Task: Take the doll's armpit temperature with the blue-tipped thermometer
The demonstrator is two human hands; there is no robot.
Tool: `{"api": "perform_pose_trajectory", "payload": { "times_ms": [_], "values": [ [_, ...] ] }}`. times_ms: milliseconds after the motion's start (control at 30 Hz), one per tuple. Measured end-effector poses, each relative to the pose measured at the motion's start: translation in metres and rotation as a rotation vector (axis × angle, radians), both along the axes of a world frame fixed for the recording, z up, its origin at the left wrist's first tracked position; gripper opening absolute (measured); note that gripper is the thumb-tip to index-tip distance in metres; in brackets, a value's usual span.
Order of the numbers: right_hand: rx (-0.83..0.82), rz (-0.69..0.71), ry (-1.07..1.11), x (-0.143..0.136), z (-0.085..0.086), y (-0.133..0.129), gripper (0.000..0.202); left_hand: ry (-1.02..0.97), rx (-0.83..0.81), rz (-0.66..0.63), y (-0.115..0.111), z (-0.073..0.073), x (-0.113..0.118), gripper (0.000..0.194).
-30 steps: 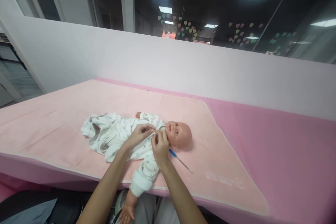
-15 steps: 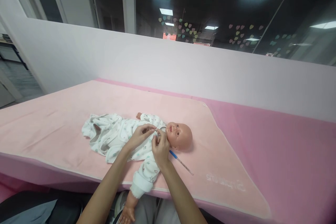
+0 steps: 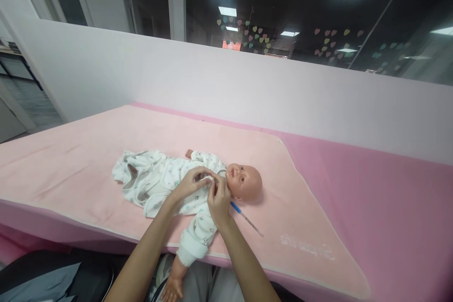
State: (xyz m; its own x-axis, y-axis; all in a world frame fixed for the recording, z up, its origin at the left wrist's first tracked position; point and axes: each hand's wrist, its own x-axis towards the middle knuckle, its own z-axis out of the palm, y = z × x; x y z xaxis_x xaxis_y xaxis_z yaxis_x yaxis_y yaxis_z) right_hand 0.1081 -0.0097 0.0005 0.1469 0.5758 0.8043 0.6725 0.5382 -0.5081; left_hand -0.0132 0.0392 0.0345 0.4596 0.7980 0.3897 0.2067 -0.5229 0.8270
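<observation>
A: ok so where's the doll (image 3: pixel 247 183) compared to the fingers?

B: Right under them. It's on its back on the peach mat (image 3: pixel 300 217), and both hands are over its upper chest, just below the chin. The head sits just beside the right hand (image 3: pixel 218 198), on the far side from the left one.

A: Fingers open or closed?

B: Left hand (image 3: pixel 192 184) has thumb and fingertips drawn in on a bit of the printed outfit (image 3: pixel 180 168) near the neckline. Right hand's fingers are curled in close, tips meeting at that same white edge. Can't tell if there's a snap in there, the fingers cover it.

A: Anything else around?

B: Yeah, a thin stick with a blue end (image 3: pixel 247 218) on the mat near the doll's head, not touching the fingers. The leg part of the outfit is all rumpled, and one doll hand (image 3: pixel 172 288) hangs past the mat's near edge.
</observation>
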Motion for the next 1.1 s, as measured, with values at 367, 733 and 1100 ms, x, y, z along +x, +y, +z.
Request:
{"api": "perform_pose_trajectory", "payload": {
  "times_ms": [367, 733, 1100],
  "values": [
    [-0.002, -0.041, 0.032, -0.002, 0.000, 0.002, 0.024, -0.081, -0.095, -0.063, 0.000, 0.000, -0.001, 0.020],
    [-0.038, -0.073, -0.349, -0.001, 0.008, -0.005, 0.033, -0.107, -0.010, 0.203, -0.014, 0.006, -0.029, 0.027],
    [-0.024, 0.063, -0.294, -0.003, 0.012, -0.003, 0.012, 0.158, 0.030, 0.171, -0.036, 0.004, -0.041, 0.031]
  ]
}}
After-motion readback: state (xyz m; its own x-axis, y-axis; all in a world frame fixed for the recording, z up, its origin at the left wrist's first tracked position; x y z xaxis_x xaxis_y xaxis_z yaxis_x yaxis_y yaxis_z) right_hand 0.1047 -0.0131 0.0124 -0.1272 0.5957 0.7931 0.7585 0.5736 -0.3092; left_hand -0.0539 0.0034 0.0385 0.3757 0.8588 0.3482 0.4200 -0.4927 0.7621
